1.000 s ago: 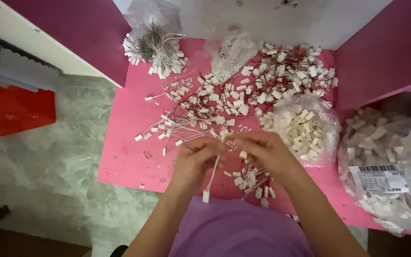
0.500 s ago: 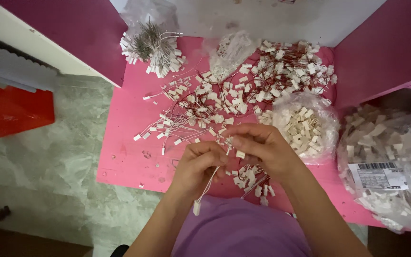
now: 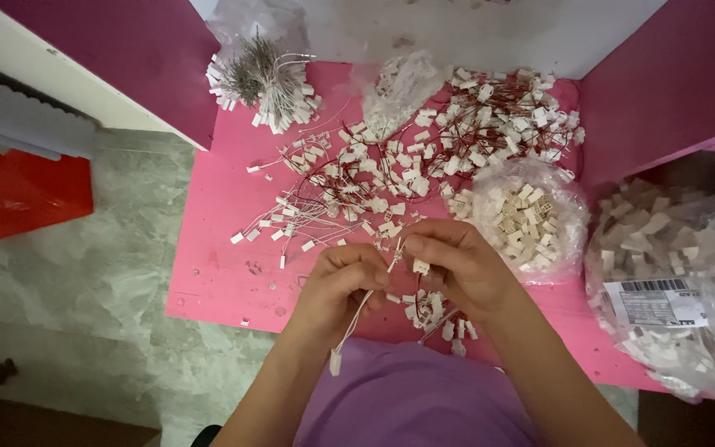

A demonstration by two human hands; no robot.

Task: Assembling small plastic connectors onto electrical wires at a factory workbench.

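While pinched between both hands just above the near edge of the pink surface, held there over a small near heap of finished pieces: a thin white wire lead ending in a small white plastic plug that dangles toward the lap. Left hand curled narrow, thumb and fingertips closed on the upper end of that lead. Right hand likewise closed, gripping a small white plastic connector housing at the fingertips, just beside the left hand. Whether wire tip and housing already touch: cannot tell, hidden by fingers.

To do the joining well, by judgement: keep the housing's open side turned toward the wire end, hold the wire close to its tip so it does not buckle, press straight rather than at an angle, and keep both hands low over the surface so a slipped part lands among the rest and not on the floor.

Farther back, spread across the middle: a loose tangle of red wires with white plugs. Far left: a tied bundle of grey-white leads. Right of centre: an open clear plastic bag of cream housings. Far right, off the edge: a larger clear bag of the same housings with a paper label. Left, on the pale marbled floor: a red plastic bag. Around: magenta panels and a white wall beyond. Near edge: lilac clothing.
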